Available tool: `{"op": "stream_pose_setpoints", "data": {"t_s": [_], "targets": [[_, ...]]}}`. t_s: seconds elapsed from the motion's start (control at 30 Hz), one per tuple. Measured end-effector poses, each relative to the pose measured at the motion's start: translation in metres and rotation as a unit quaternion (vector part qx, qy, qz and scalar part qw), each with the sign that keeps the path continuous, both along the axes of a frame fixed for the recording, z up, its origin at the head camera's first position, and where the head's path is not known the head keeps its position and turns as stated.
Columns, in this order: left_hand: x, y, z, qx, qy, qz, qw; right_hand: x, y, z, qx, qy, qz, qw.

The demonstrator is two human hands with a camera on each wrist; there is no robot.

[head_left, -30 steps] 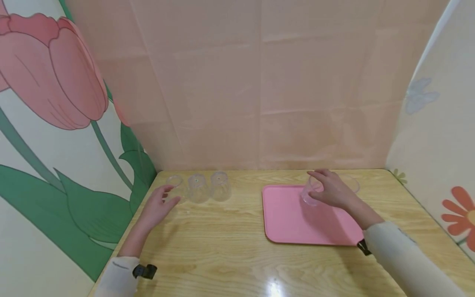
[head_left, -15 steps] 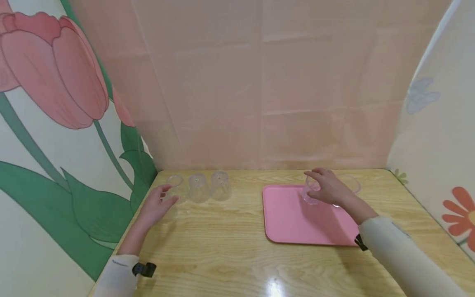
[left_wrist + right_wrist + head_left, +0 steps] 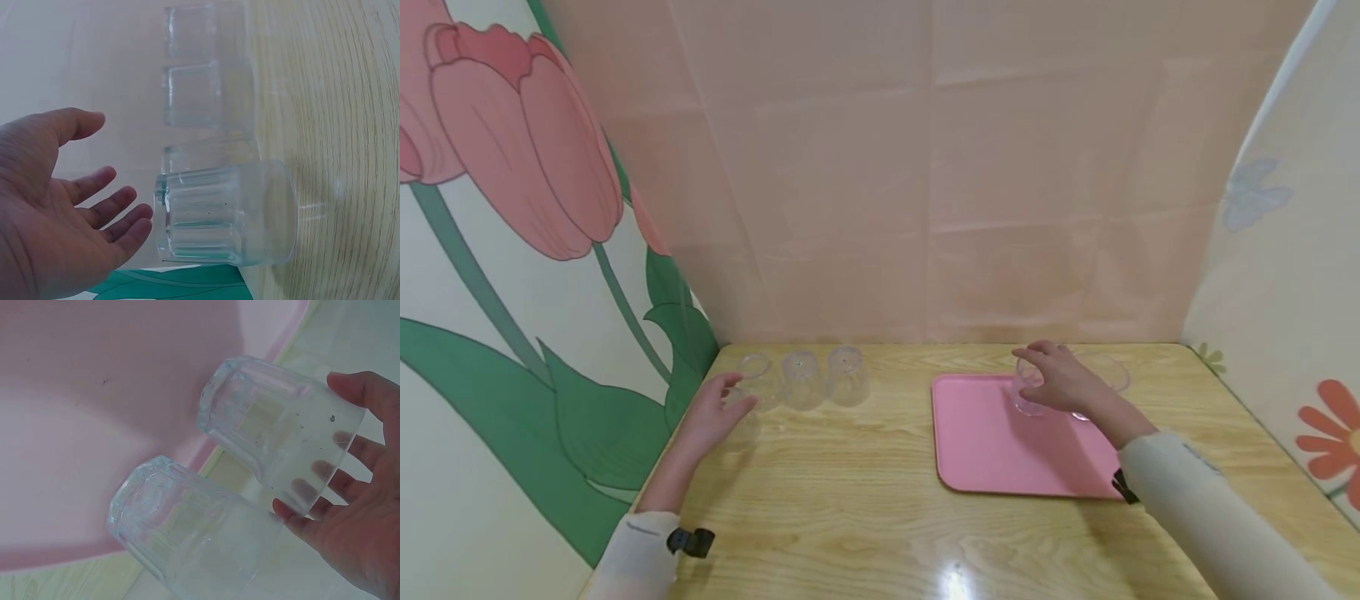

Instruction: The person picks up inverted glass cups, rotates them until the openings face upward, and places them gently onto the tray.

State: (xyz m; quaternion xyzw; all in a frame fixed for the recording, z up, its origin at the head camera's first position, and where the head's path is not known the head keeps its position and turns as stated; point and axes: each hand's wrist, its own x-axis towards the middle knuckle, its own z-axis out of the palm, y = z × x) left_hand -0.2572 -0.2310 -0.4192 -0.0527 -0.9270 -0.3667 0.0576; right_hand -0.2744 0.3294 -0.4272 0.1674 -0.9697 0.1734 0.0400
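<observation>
In the head view my left hand (image 3: 711, 417) is beside the left end of a row of clear drinking glasses. Its fingers are loosely bent and hold nothing. The left wrist view shows the nearest glass (image 3: 225, 215) upside down, with its base level with my fingertips. On the right, my right hand (image 3: 1060, 383) has its thumb and fingers round the rim of a clear drinking glass (image 3: 275, 425), which stands upright with its base on the pink tray (image 3: 977, 450). A second upright glass (image 3: 194, 531) is close beside it, partly behind the hand in the head view.
Two more upturned glasses, a middle one (image 3: 803, 382) and a right one (image 3: 847, 377), continue the row at the back left. The wooden table (image 3: 850, 500) meets a pink cloth backdrop (image 3: 880, 208). Flower-printed panels stand at left and right.
The glass in my right hand has gone from slightly tilted to upright on the tray. My left hand has drifted slightly left and stays empty.
</observation>
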Motion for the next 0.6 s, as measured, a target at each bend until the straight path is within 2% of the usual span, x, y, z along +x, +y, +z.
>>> {"op": "stream_pose_setpoints", "data": {"t_s": [0.6], "targets": [[-0.0042, -0.0071, -0.0049, -0.014, 0.014, -0.003, 0.9998, -0.0048, -0.0002, -0.0011, 0.013, 0.009, 0.009, 1.000]]}}
